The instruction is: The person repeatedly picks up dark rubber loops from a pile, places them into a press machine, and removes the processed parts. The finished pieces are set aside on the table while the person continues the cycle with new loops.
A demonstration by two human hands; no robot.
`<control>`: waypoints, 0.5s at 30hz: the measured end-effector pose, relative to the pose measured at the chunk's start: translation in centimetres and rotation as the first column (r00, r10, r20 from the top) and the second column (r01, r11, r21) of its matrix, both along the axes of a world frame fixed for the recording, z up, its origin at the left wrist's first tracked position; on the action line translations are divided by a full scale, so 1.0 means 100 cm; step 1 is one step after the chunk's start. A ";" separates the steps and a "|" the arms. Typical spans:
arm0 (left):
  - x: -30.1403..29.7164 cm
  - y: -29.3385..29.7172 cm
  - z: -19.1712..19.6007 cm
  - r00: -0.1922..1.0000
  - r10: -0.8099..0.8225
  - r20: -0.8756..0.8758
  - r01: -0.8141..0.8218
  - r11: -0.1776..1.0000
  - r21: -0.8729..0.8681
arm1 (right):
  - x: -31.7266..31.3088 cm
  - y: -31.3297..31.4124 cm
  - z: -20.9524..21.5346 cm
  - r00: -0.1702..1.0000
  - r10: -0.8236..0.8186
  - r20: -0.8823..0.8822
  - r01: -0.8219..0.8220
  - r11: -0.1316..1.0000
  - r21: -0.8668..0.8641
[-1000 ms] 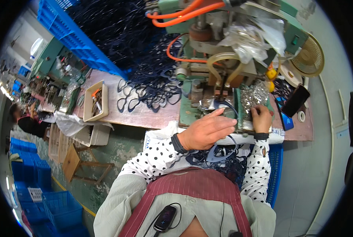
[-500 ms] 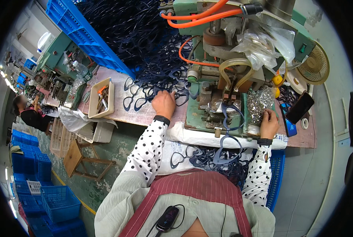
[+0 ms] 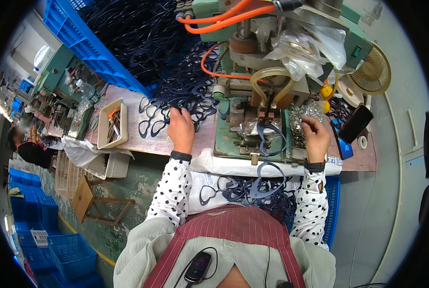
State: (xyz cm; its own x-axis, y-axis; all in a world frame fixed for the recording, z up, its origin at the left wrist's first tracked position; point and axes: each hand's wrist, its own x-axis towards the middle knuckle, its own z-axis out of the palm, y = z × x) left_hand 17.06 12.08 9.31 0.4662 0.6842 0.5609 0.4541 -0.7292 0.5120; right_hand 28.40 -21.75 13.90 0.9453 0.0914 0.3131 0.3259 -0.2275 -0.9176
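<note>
Dark blue heart-shaped glasses frames point(image 3: 149, 120) lie in a loose heap on the left of the bench. My left hand point(image 3: 181, 130) reaches into that heap's near edge, fingers curled down; what they grip is hidden. On the green press point(image 3: 224, 139), one dark blue glasses frame point(image 3: 270, 180) hangs upright at the tooling, its lower rim over the bench edge. Right of it, my right hand point(image 3: 316, 140) hovers at a pile of small shiny metal parts point(image 3: 297, 127). Thumb and forefinger come together there; anything between them is too small to make out.
A blue crate point(image 3: 97, 48) tilts beside the heap. Left stands a cream tray point(image 3: 123, 126) of tools. More frames point(image 3: 233, 189) lie on white cloth by my lap. Right are a phone point(image 3: 356, 124), a tape roll point(image 3: 362, 142) and a fan point(image 3: 370, 69). Another person point(image 3: 29, 151) sits far left.
My head view has shifted, so the scene slides left and slightly up. My left hand has moved a little left along the frames. My right forefinger and thumb have straightened into a pinch.
</note>
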 end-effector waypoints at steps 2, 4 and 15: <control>-0.004 0.000 0.002 0.990 -0.108 0.091 0.121 0.981 -0.151 | -0.011 0.012 0.017 0.993 0.118 -0.022 -0.116 0.990 0.075; -0.008 -0.017 0.020 0.979 -0.163 0.120 0.167 0.986 -0.018 | -0.028 0.025 0.041 0.973 0.224 -0.061 -0.214 0.968 0.135; -0.019 -0.055 0.061 0.796 -0.457 0.397 0.526 0.847 -0.078 | -0.049 0.057 0.056 0.975 0.220 -0.031 -0.220 0.975 0.022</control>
